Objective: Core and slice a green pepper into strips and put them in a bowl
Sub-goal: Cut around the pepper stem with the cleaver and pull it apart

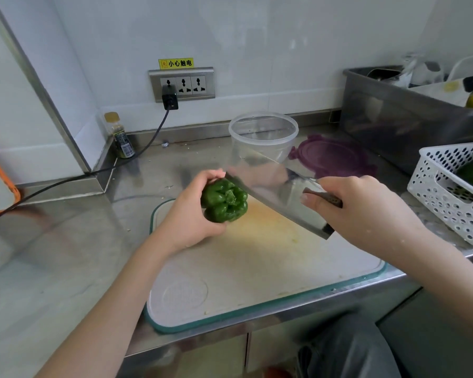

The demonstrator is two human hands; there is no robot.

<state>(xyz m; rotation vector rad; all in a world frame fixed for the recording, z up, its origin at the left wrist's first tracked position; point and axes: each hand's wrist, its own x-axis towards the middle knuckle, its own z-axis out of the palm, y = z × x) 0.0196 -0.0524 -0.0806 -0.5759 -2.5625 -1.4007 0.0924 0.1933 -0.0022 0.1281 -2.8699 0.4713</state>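
Her left hand [191, 214] cups the glossy, hollow green pepper [224, 200], likely slippery, while right-hand fingers [320, 200] clasp the broad steel cleaver [279, 197].

we list as unreadable: the label on the small bottle [120, 136], too small. the white basket [453, 192] and steel tub [393, 118] are cut by the right edge, contents unclear. the cleaver [273, 197] hides the clear bowl's [262, 132] lower wall; the right hand [358, 203] covers its handle.
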